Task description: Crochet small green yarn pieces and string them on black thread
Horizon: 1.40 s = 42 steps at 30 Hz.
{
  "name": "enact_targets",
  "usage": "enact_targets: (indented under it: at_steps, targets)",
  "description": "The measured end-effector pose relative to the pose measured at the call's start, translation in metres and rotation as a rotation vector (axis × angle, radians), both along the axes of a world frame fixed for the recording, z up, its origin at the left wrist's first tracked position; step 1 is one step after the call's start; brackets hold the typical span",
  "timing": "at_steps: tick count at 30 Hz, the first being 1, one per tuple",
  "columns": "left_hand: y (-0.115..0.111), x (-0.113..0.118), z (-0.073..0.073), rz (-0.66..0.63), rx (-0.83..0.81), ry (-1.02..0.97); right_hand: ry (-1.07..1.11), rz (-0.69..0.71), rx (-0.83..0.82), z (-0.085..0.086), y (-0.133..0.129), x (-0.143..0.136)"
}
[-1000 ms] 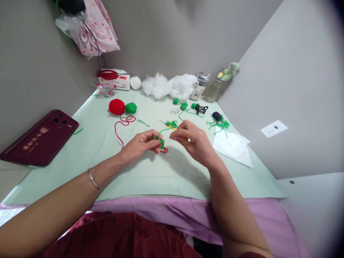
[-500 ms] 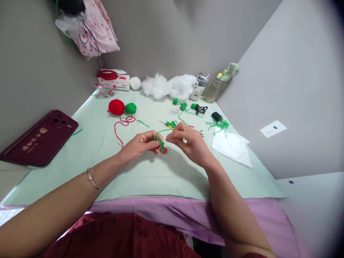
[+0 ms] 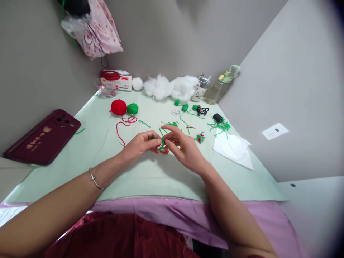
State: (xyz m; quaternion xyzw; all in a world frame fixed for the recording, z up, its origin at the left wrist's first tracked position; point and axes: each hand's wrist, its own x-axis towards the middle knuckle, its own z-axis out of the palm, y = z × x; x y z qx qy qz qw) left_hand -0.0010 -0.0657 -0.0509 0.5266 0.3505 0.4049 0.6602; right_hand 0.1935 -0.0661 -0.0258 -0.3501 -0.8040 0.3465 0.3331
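Observation:
My left hand (image 3: 141, 145) is closed, thumb and fingers pinching a small yarn piece (image 3: 161, 144) in green with white and red, which looks crocheted. My right hand (image 3: 184, 147) meets that piece from the right. Its thumb and a bent finger close on the edge, while the index finger is raised above. A green strand (image 3: 161, 132) rises from the work between both hands. Just below the piece an orange loop-shaped object (image 3: 165, 151) shows, partly hidden by the fingers. Whether a needle or hook is in the right fingers cannot be made out.
Behind the hands lie a red yarn ball (image 3: 118, 107), a green yarn ball (image 3: 132, 108) and white stuffing (image 3: 172, 87). A small green-and-red piece (image 3: 200, 138) and white paper (image 3: 232, 148) lie right. A bottle (image 3: 219, 86) stands at the back; a dark red phone (image 3: 43, 138) is left.
My right hand has moved in against the yarn piece, its index finger now lifted. The pale thin thing between its fingertips no longer shows. The view has shifted slightly.

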Motion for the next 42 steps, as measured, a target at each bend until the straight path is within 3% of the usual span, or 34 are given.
enact_targets:
  at_steps: [9, 14, 18, 24, 30, 35, 40, 42]
  targets:
    - [-0.001, 0.001, 0.002, 0.041, -0.036, 0.02, -0.154, -0.078, 0.223, -0.004, -0.001, -0.003]
    - [0.001, 0.001, -0.005, 0.034, -0.031, 0.027, -0.275, -0.081, 0.376, -0.006, 0.001, -0.004]
    - [0.0, 0.002, -0.006, 0.0, -0.036, 0.03, -0.169, -0.082, 0.42, -0.004, 0.0, -0.004]
    - [-0.003, 0.0, 0.005, -0.066, -0.04, -0.03, 0.303, -0.173, 0.108, 0.008, -0.006, -0.006]
    - [0.001, 0.001, -0.007, -0.066, -0.089, -0.001, 0.621, -0.273, -0.06, 0.017, 0.001, 0.001]
    - [0.004, 0.0, -0.014, -0.087, -0.109, -0.03, 0.608, -0.096, -0.463, 0.024, 0.013, 0.015]
    - [0.006, -0.002, -0.015, -0.099, -0.104, -0.026, 1.017, -0.297, -0.273, 0.035, 0.03, 0.054]
    - [0.006, -0.001, -0.013, -0.089, -0.117, -0.033, 1.055, -0.348, -0.247, 0.035, 0.036, 0.065]
